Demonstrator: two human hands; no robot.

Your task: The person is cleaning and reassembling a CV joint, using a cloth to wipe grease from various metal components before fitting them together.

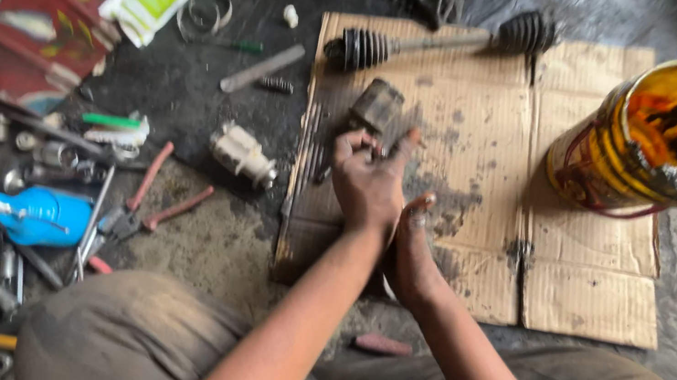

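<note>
One head-worn view, looking steeply down, close over the cardboard (pixel 493 152) and the floor; knees at bottom edge.

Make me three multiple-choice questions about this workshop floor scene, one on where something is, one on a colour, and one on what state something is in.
1. Where does the long metal axle shaft with ribbed black rubber boots lie?
A. Along the far edge of the flattened brown cardboard sheet
B. Inside the tin
C. Across the person's lap

2. What colour is the plastic bottle lying among the tools?
A. Red
B. Bright blue
C. White

3. What state is the large round yellow metal tin in?
A. Sealed with a lid
C. Crushed flat
B. Open at the top

Answers:
1 A, the shaft runs along the cardboard's far edge.
2 B, it is plainly blue beside the red-handled pliers.
3 B, its inside shows, with a dark residue.

The left hand and right hand are pressed together above the cardboard.
</note>
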